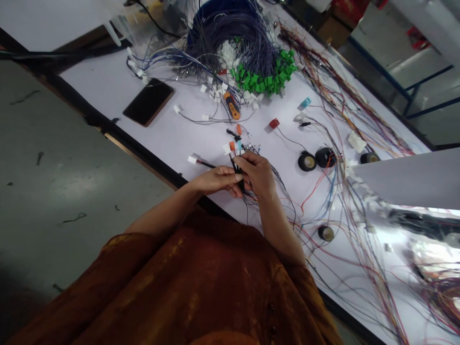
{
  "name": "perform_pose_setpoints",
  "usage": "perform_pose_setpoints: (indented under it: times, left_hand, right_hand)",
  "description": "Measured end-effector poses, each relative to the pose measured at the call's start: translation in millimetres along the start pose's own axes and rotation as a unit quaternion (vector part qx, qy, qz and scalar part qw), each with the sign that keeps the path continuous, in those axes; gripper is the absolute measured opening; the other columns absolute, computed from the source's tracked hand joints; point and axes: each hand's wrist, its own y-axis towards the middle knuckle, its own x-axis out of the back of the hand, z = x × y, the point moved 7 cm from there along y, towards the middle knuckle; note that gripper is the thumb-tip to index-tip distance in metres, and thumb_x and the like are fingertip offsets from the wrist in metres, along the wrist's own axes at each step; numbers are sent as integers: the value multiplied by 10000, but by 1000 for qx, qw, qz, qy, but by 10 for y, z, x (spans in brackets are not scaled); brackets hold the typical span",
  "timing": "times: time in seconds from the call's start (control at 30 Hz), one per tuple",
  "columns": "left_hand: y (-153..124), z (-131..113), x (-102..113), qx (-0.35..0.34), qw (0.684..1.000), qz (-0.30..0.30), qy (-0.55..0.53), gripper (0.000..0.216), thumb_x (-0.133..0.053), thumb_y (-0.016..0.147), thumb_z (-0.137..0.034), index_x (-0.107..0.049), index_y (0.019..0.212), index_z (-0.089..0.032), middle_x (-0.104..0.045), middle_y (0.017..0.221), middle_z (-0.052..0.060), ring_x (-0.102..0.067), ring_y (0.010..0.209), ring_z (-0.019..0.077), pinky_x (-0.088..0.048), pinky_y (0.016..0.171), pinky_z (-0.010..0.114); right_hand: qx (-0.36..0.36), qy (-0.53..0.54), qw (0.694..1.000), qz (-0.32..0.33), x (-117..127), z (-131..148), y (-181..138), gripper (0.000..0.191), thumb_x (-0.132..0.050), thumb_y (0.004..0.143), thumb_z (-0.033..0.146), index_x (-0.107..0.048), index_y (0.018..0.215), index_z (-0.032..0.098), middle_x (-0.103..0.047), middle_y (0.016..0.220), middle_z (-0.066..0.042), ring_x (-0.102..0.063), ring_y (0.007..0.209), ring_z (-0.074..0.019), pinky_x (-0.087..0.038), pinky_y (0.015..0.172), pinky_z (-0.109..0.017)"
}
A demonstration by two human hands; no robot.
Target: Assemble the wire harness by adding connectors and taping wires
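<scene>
Both hands meet at a wire harness, a bundle of dark wires near the table's front edge. My left hand is closed around the bundle, its thumb lying across the black wires. Higher on the same bundle, my right hand pinches the wires just below their connectors. An orange connector and a white connector stick out beyond the fingers. To the left, another white connector lies on a black-sleeved lead. The fingers hide part of the bundle.
A phone lies at the left, and an orange-and-black tool lies beyond the hands. Behind is a coil of dark wires with green connectors. Tape rolls and long loose wires spread over the right side.
</scene>
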Motion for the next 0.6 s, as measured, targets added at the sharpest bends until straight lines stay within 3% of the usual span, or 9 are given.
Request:
perform_pose_setpoints:
  times: [0.2, 0.5, 0.6]
  left_hand:
    - [-6, -24, 1, -15, 1000, -9, 2, 391, -767, 840, -480, -748, 952, -106, -772, 892, 138, -738, 688, 143, -589, 618, 211]
    - [-38, -68, -12, -30, 998, -29, 36, 435, -769, 823, -517, -752, 971, -109, -766, 867, 127, -728, 674, 136, -592, 640, 216]
    - [-55, -72, 21, -39, 996, -56, 65, 483, -781, 781, -572, -749, 919, -110, -735, 768, 92, -699, 629, 136, -546, 550, 195]
  right_hand:
    - [0, -11, 1000, 0, -10, 10, 5, 254, -708, 808, 416, -588, 732, 205, -442, 496, 92, -346, 317, -37, -240, 282, -185]
    - [-17, -25, 999, 38, -33, -30, 25, 265, -680, 834, 465, -658, 804, 203, -397, 420, 103, -364, 301, -63, -264, 314, -197]
    - [16, -39, 999, 19, 12, -30, -4, 259, -646, 862, 452, -689, 890, 198, -425, 466, 93, -388, 362, -66, -310, 379, -202]
